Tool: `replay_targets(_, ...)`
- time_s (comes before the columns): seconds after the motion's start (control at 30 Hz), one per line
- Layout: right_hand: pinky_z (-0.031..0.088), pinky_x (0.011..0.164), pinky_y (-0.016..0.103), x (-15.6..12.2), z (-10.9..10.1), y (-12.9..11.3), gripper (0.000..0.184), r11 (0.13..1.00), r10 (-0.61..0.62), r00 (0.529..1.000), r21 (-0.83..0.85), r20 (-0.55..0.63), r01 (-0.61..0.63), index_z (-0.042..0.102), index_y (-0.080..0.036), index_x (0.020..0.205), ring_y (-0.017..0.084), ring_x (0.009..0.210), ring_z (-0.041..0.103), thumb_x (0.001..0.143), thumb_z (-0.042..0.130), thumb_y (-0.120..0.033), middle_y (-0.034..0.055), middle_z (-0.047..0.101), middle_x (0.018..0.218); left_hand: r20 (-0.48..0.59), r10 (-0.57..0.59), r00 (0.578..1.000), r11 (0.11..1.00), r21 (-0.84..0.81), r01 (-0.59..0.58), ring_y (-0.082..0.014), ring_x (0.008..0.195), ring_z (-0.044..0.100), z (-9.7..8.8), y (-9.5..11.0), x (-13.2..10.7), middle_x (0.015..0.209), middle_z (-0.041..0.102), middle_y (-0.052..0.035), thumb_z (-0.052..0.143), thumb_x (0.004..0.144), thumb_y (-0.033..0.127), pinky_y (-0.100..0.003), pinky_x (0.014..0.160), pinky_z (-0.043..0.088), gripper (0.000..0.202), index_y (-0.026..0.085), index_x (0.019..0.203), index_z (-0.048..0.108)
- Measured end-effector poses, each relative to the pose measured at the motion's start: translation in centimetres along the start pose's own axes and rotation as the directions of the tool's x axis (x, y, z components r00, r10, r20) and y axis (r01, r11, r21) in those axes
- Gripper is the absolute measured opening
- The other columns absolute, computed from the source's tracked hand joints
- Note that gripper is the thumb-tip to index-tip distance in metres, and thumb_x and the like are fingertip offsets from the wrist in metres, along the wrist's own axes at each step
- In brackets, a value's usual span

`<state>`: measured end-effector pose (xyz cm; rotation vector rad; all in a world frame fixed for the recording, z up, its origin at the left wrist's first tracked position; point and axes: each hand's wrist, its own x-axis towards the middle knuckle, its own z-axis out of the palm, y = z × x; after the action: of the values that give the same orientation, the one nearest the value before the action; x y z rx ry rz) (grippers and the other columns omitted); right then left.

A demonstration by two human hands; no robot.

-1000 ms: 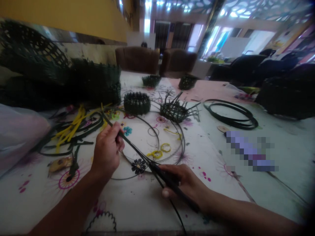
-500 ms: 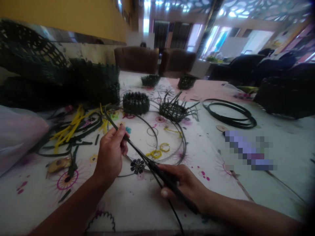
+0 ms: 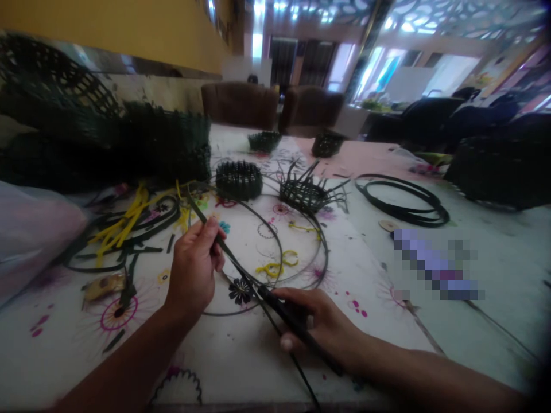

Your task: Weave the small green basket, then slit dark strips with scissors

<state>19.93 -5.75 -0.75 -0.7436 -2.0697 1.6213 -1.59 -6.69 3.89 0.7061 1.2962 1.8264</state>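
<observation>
Both hands on the work, mid-table, close to the near edge of the printed sheet (image 3: 51,350). A long dark strip (image 3: 224,246) pinched tight in the left hand (image 3: 193,269), thumb and fingers closed on it, with one end angling up past the knuckles toward the table's middle and the other running down toward the near edge. Over in the right hand (image 3: 316,324), fingers curled firmly around a thicker black piece (image 3: 297,327), lying along the same line as the strip; whether tool or doubled strip, impossible to tell from here. No hand free right now, all grip going to this one length.

Just beyond the fingers, a thin black hoop (image 3: 280,244) lying flat on the sheet. Toward the far side, a woven base (image 3: 303,196) with its strips splayed out, beside a small round basket (image 3: 239,180). Off to the left, yellow strips (image 3: 124,223) in a loose tangle, a big basket (image 3: 163,143) looming behind them. Out past the sheet's right edge, a neat black coil (image 3: 402,201).
</observation>
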Motion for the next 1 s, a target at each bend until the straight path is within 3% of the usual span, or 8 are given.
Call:
replay_targets(0.4, 0.024, 0.048, 0.019, -0.3, 0.1, -1.0, 0.023, 0.999, -0.044, 0.998, -0.012, -0.046, 0.043, 0.068, -0.012, 0.088, 0.007, 0.055, 0.028, 0.076, 0.072, -0.03, -0.0068, 0.032, 0.06, 0.006, 0.013, 1.0, 0.998, -0.063, -0.013, -0.0042, 0.033, 0.025, -0.2, -0.2, 0.5, 0.048, 0.043, 0.0026, 0.063, 0.081, 0.03, -0.02, 0.035, 0.025, 0.021, 0.016, 0.066, 0.061)
replay_targets(0.57, 0.026, 0.05, 0.02, -0.3, 0.1, -0.2, 0.028, 0.998, -0.024, 0.998, -0.051, -0.052, 0.021, 0.068, -0.013, 0.094, 0.009, 0.058, 0.033, 0.074, 0.074, -0.032, -0.0055, 0.038, 0.063, -0.027, 0.063, 0.998, 0.994, -0.087, -0.066, -0.0038, 0.032, 0.024, -0.5, 0.1, 0.8, 0.046, 0.041, 0.0038, 0.062, 0.081, 0.028, -0.019, 0.035, 0.024, 0.021, 0.016, 0.064, 0.059)
replay_targets(0.8, 0.029, 0.053, 0.021, -0.2, 0.3, 0.3, 0.039, 1.0, -0.014, 0.999, 0.014, -0.031, 0.014, 0.066, -0.018, 0.11, 0.009, 0.058, 0.036, 0.074, 0.074, -0.031, -0.0058, 0.041, 0.063, 0.018, 0.022, 1.0, 1.0, -0.016, -0.022, -0.0038, 0.036, 0.029, 0.1, -0.6, -0.7, 0.048, 0.044, 0.0044, 0.065, 0.083, 0.034, -0.017, 0.035, 0.024, 0.024, 0.015, 0.069, 0.059)
replay_targets(1.0, 0.027, 0.051, 0.02, -0.3, 0.2, -0.2, 0.03, 0.998, -0.065, 0.997, 0.016, -0.03, 0.066, 0.066, -0.015, 0.102, 0.009, 0.058, 0.033, 0.077, 0.072, -0.03, -0.0059, 0.037, 0.064, 0.009, 0.009, 1.0, 1.0, -0.03, -0.009, -0.0045, 0.037, 0.033, 0.1, -0.8, -0.7, 0.049, 0.046, 0.0037, 0.064, 0.083, 0.033, -0.017, 0.036, 0.026, 0.024, 0.015, 0.068, 0.059)
